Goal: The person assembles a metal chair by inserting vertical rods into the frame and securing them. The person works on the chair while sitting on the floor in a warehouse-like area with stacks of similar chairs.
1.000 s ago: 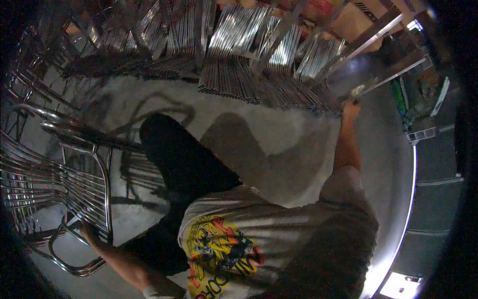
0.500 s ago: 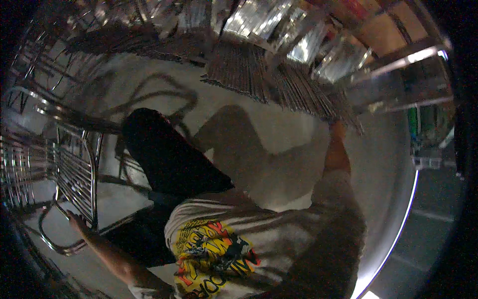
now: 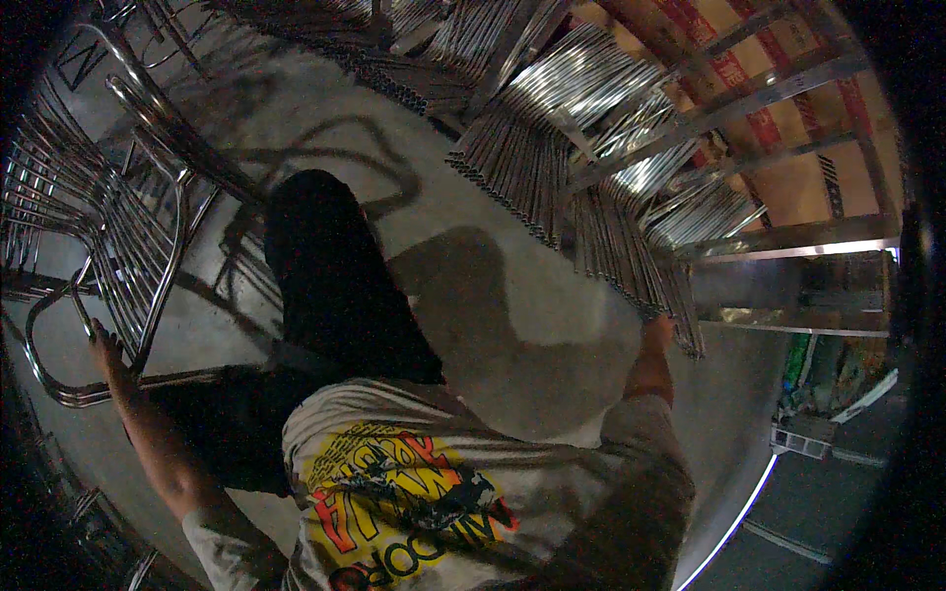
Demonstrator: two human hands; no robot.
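At the left, my left hand is closed around the tube of a shiny metal chair frame with slatted bars and a rounded loop. My right hand reaches out to the right, to the near ends of a stack of thin metal tubes. Its fingers look curled round a tube end, though they are dim and partly hidden. More tubes lie in rows beside that stack, their open ends facing me.
Large cardboard boxes stand behind a metal rack frame at the upper right. Another bent chair frame rises at the upper left. My bent knee is over the grey floor, between chairs and tubes.
The view has turned, and the tube stacks now appear lower and sharper. My left hand appears higher and farther left, still at the chair; my right hand stays by the tube ends.
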